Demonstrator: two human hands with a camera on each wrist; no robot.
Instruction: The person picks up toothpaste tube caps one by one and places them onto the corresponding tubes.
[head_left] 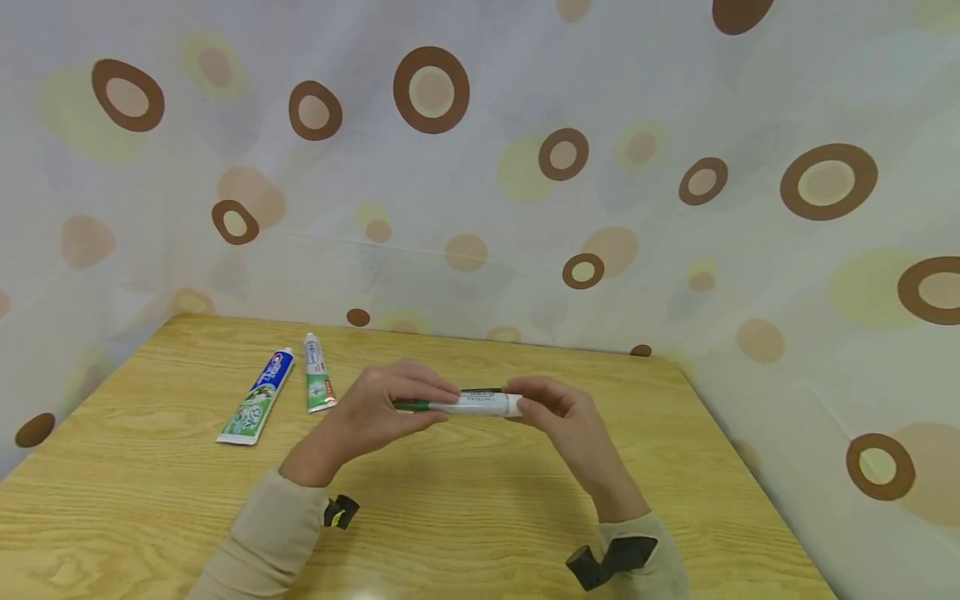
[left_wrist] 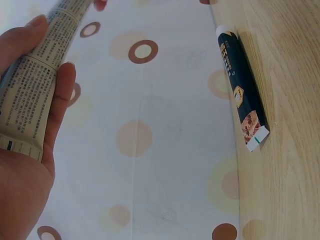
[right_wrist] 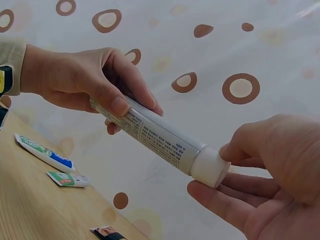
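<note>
Both hands hold a whitish toothpaste tube (head_left: 476,406) sideways above the table. My left hand (head_left: 375,404) grips its body toward the flat end, thumb on one face and fingers on the other. At the opposite end, my right hand (head_left: 570,425) pinches the white cap (right_wrist: 211,166) between thumb and fingers. The cap sits on the tube. Small rows of print cover the side seen in the left wrist view. A dark toothpaste tube (left_wrist: 242,85) lies on the table beyond the hands, mostly hidden behind them in the head view.
On the left of the wooden table (head_left: 480,508) lie a blue and green toothpaste tube (head_left: 258,400) and a smaller white and green one (head_left: 318,375). A pale curtain (head_left: 480,192) with brown circles stands along the table's back and sides.
</note>
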